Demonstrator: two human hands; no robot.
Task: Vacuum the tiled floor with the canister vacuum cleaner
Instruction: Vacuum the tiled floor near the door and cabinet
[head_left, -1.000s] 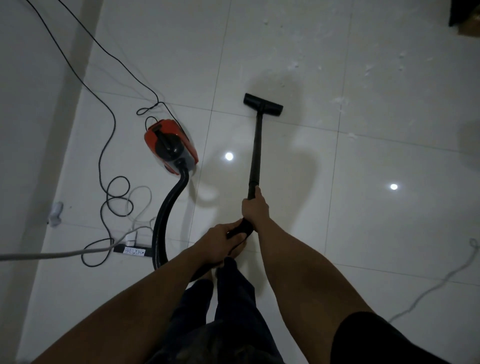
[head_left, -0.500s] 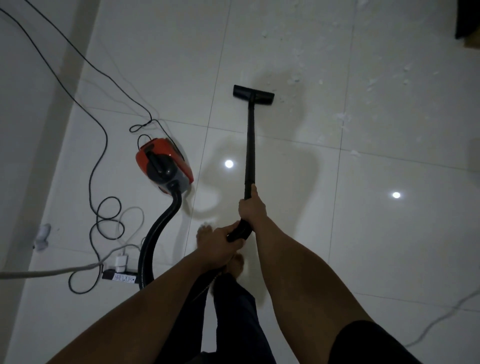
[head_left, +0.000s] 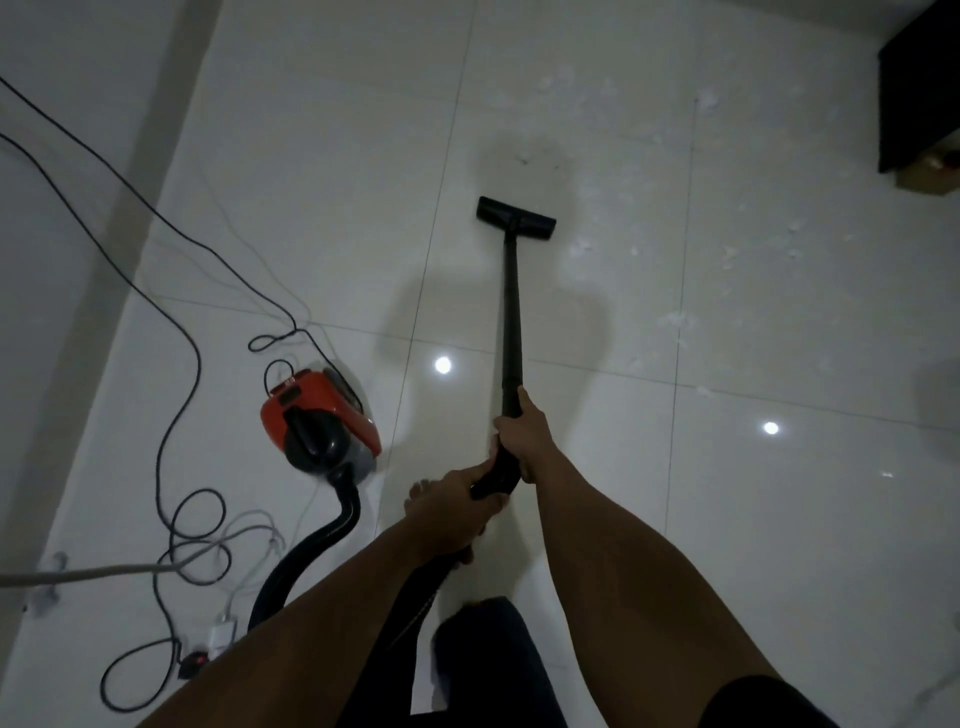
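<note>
Legs: a dark trouser leg (head_left: 483, 665) stood nearest, cut off at the bottom edge. A bare foot (head_left: 418, 493) showed just beyond the left hand, mostly hidden by it.
Left hand: the left hand (head_left: 457, 512) had its fingers curled round the bent black grip where hose met tube.
Right hand: the right hand (head_left: 524, 436) sat just ahead of it, fingers wrapped round the lower end of the wand (head_left: 511, 312).
Hose: the hose (head_left: 317, 545) was ribbed, black and arched. Its near stretch was lost behind the left forearm.
Canister vacuum: the canister vacuum (head_left: 319, 415) was rounded, with a glossy orange-red shell and a black hump. It sat on the floor left of the hands.
Cords: a thin black cord (head_left: 182, 338) looped loosely left of the canister. The plug strip (head_left: 195, 662) was dim and half hidden.
Wand: a straight, matte black tube, running away from the hands.
Floor head: the floor head (head_left: 516, 219) was a flat, wide black bar lying on the tile ahead.
Tiled floor: the tiled floor (head_left: 675, 519) had large pale glossy squares and fine grout lines.
Debris: white fluffy scraps (head_left: 675, 322) lay to the right of the floor head and beyond it, too small to identify.
Far corner: a dark block (head_left: 919, 83) was cut off by the edge and hard to make out.
</note>
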